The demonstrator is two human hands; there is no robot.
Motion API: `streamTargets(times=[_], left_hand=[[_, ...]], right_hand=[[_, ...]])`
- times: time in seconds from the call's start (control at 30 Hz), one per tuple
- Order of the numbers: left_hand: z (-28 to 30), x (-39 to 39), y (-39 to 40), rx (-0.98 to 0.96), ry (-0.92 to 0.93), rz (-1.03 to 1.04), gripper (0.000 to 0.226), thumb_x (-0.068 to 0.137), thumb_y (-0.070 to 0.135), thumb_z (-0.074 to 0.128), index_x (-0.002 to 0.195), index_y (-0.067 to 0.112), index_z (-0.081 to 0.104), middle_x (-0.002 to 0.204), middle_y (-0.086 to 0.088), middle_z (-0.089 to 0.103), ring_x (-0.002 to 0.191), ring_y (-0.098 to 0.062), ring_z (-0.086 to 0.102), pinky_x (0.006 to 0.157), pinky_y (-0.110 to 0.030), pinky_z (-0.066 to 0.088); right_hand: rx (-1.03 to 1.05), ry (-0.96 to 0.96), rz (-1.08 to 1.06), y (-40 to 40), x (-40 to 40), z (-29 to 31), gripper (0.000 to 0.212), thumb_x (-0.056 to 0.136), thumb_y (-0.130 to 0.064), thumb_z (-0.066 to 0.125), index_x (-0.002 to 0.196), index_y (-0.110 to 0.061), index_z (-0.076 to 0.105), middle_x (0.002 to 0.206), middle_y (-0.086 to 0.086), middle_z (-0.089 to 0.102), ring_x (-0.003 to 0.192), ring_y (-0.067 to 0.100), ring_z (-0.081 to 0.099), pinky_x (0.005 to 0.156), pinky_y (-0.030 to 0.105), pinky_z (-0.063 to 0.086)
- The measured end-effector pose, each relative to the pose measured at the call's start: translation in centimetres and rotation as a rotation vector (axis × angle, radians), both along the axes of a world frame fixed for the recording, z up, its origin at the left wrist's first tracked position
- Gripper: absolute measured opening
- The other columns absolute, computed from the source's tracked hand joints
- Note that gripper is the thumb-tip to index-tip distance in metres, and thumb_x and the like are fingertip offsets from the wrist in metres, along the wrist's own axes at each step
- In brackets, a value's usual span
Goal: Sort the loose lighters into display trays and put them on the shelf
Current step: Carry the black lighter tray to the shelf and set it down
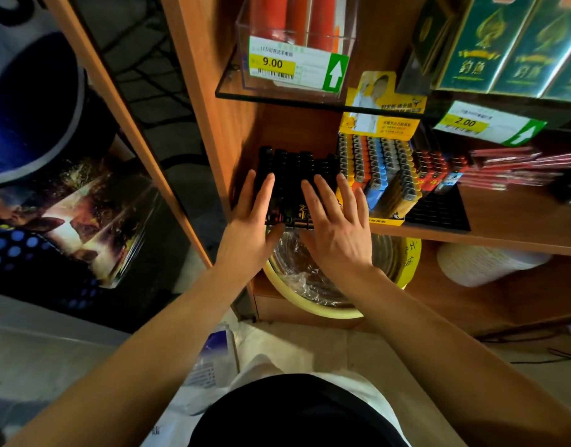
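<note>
Pushing black plastic tray of dark lighters (294, 175) onto brown wooden shelf (510, 217); left hand (250, 221), right hand (337, 221) flat, fingers straight; tray edge overhangs, could tip, or bump yellow cardboard tray of coloured lighters (379, 175)

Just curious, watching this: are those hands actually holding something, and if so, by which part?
Nothing is gripped. Both the left hand and right hand lie flat with straight fingers on the black lighter tray, at its front end.

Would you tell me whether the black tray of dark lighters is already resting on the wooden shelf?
Yes, the black tray of dark lighters sits on the wooden shelf under both flat hands.
</note>
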State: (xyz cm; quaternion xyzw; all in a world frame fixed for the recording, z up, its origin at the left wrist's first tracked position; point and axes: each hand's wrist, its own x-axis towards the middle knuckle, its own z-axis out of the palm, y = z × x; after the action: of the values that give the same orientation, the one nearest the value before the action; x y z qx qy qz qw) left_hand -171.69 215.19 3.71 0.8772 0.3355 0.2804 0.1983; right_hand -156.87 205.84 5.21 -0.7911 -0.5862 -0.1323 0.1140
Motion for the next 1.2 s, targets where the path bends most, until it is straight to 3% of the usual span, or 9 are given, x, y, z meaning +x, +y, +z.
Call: streamTargets(times=[0.13, 0.27, 0.4, 0.47, 0.6, 0.73, 0.97, 1.2], left_hand=[[-0.5, 0.3, 0.5, 0.067, 0.023, 0.018, 0.077, 0.093, 0.051, 0.052, 0.155, 0.024, 0.016, 0.163, -0.012, 0.017, 0.136, -0.045, 0.04, 0.07, -0.049, 0.061], [-0.8, 0.8, 0.8, 0.065, 0.016, 0.046, 0.085, 0.089, 0.027, 0.072, 0.155, 0.022, 0.019, 0.162, -0.014, 0.021, 0.137, -0.041, 0.04, 0.078, -0.051, 0.06], [-0.7, 1.4, 1.5, 0.003, -0.006, 0.053, 0.089, 0.089, 0.027, 0.073, 0.154, 0.032, 0.012, 0.163, -0.009, 0.015, 0.147, -0.035, 0.025, 0.096, -0.06, 0.049], [-0.4, 1.5, 1.7, -0.007, 0.0, 0.055, 0.092, 0.086, 0.039, 0.072, 0.155, 0.029, 0.013, 0.163, -0.008, 0.014, 0.148, -0.033, 0.022, 0.101, -0.061, 0.045], [1.1, 1.5, 1.9, -0.017, -0.015, 0.042, 0.097, 0.081, 0.047, 0.069, 0.157, 0.018, 0.015, 0.164, -0.008, 0.012, 0.151, -0.026, 0.015, 0.112, -0.055, 0.036], [4.4, 3.3, 2.5, -0.128, -0.019, 0.066, 0.087, 0.091, 0.045, 0.063, 0.158, 0.019, 0.014, 0.165, -0.002, 0.009, 0.151, -0.017, 0.008, 0.118, -0.028, 0.016], [5.6, 5.9, 4.8, -0.13, 0.281, 0.106, 0.08, 0.097, 0.064, 0.033, 0.158, 0.017, 0.01, 0.166, -0.001, -0.002, 0.152, -0.022, -0.009, 0.122, -0.036, 0.001], [5.3, 5.2, 4.9, -0.102, 0.254, 0.055, 0.078, 0.098, 0.057, 0.04, 0.158, 0.013, 0.013, 0.166, -0.003, 0.006, 0.152, -0.021, -0.001, 0.124, -0.035, 0.005]], right_hand=[[-0.002, -0.086, 0.02, 0.5, 0.7, -0.1, 0.086, 0.085, -0.034, 0.069, 0.155, -0.023, 0.021, 0.159, 0.003, 0.03, 0.149, 0.034, 0.012, 0.121, 0.053, 0.006], [-0.029, -0.14, 0.031, 1.2, 1.3, -0.1, 0.083, 0.088, -0.031, 0.068, 0.155, -0.021, 0.019, 0.159, 0.003, 0.029, 0.15, 0.032, 0.011, 0.121, 0.051, 0.002], [-0.037, -0.127, 0.036, 1.7, 1.8, 0.3, 0.084, 0.086, -0.036, 0.068, 0.155, -0.02, 0.022, 0.158, 0.004, 0.03, 0.15, 0.032, 0.012, 0.121, 0.053, 0.005], [-0.028, -0.112, 0.065, 1.7, 2.1, 0.7, 0.086, 0.084, -0.043, 0.068, 0.154, -0.02, 0.024, 0.157, 0.004, 0.032, 0.15, 0.032, 0.013, 0.121, 0.053, 0.005], [0.001, -0.036, 0.079, 1.6, 3.2, 2.2, 0.088, 0.082, -0.057, 0.058, 0.154, -0.019, 0.024, 0.157, 0.003, 0.033, 0.149, 0.029, 0.014, 0.122, 0.05, 0.003], [0.019, 0.026, 0.07, 1.7, 4.7, 3.4, 0.083, 0.084, -0.062, 0.044, 0.152, -0.018, 0.029, 0.156, 0.003, 0.035, 0.149, 0.027, 0.016, 0.122, 0.05, 0.006], [-0.004, 0.075, 0.107, 1.5, 5.7, 3.2, 0.081, 0.084, -0.064, 0.034, 0.151, -0.017, 0.034, 0.155, 0.004, 0.037, 0.147, 0.028, 0.021, 0.121, 0.05, 0.011], [0.013, 0.097, 0.122, 1.5, 6.6, 3.0, 0.077, 0.085, -0.062, 0.038, 0.148, -0.018, 0.039, 0.151, 0.004, 0.042, 0.145, 0.028, 0.027, 0.12, 0.051, 0.015]])
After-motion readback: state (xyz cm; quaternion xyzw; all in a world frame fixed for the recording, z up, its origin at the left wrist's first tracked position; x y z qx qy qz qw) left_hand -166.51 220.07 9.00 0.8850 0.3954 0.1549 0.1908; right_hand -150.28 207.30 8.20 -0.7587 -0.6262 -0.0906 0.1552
